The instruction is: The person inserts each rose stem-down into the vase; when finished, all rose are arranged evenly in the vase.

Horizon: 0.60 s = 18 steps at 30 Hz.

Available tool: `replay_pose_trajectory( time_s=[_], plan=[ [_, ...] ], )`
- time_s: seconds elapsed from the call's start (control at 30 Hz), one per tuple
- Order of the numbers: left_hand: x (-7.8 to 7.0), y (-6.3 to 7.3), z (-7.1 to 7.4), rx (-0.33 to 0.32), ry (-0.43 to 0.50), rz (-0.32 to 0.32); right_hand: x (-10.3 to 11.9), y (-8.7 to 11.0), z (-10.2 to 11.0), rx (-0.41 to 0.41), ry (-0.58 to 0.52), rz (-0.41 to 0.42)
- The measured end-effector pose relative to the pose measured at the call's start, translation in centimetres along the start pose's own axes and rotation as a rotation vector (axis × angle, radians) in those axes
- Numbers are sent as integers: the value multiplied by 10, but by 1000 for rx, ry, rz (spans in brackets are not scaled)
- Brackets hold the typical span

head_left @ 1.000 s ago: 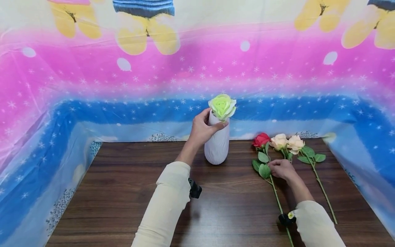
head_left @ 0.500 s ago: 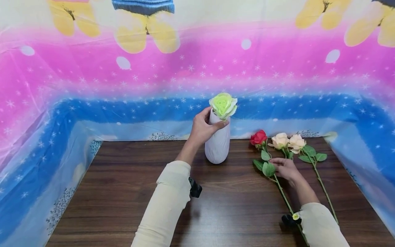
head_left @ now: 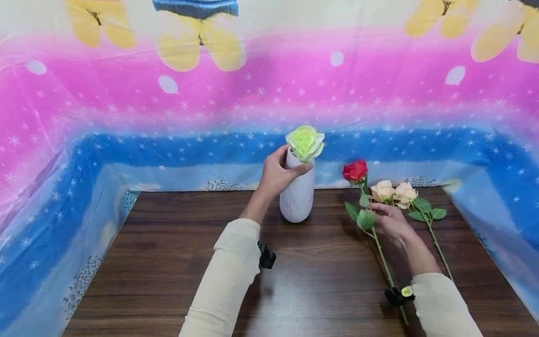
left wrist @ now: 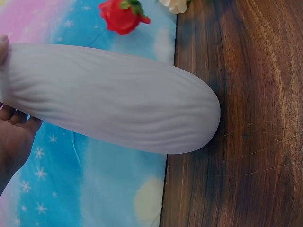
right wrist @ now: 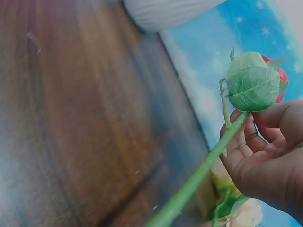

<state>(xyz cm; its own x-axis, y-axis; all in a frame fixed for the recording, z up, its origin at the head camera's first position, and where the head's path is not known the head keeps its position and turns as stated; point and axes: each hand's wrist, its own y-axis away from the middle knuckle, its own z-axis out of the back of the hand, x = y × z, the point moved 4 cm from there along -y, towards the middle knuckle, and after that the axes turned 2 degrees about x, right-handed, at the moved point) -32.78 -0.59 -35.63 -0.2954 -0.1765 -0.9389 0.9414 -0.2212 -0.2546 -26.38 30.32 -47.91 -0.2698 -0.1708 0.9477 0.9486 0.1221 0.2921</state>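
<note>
A white ribbed vase (head_left: 297,196) stands upright near the table's back edge, with a pale green rose (head_left: 305,142) in its mouth. My left hand (head_left: 278,174) grips the vase around its upper part, thumb across the front; the left wrist view shows the vase's side (left wrist: 109,97). To the right, my right hand (head_left: 391,223) pinches a red rose (head_left: 355,170) by its green stem (right wrist: 199,175), just below the leaves (right wrist: 255,87). The rose is lifted off the table, its bloom tilted up and away from me.
Two peach roses (head_left: 382,191) (head_left: 405,194) lie on the right of the dark wooden table (head_left: 177,262), beyond my right hand. A pink and blue patterned cloth (head_left: 202,112) hangs behind the table and along its sides. Each wrist carries a small black camera (head_left: 266,255).
My right hand has raised the red rose from the table, lifting its bloom higher, and shifted slightly right. My left hand stays on the vase.
</note>
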Motion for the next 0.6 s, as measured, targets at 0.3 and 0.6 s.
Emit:
replay_pose_trajectory(
  time_s=[0.3,0.6],
  plan=[
    [0,0,0,1,-7,1,28,7,-3,-59,-98,22],
    [0,0,0,-3,-8,-2,55,9,-9,-162,-177,117]
  ],
)
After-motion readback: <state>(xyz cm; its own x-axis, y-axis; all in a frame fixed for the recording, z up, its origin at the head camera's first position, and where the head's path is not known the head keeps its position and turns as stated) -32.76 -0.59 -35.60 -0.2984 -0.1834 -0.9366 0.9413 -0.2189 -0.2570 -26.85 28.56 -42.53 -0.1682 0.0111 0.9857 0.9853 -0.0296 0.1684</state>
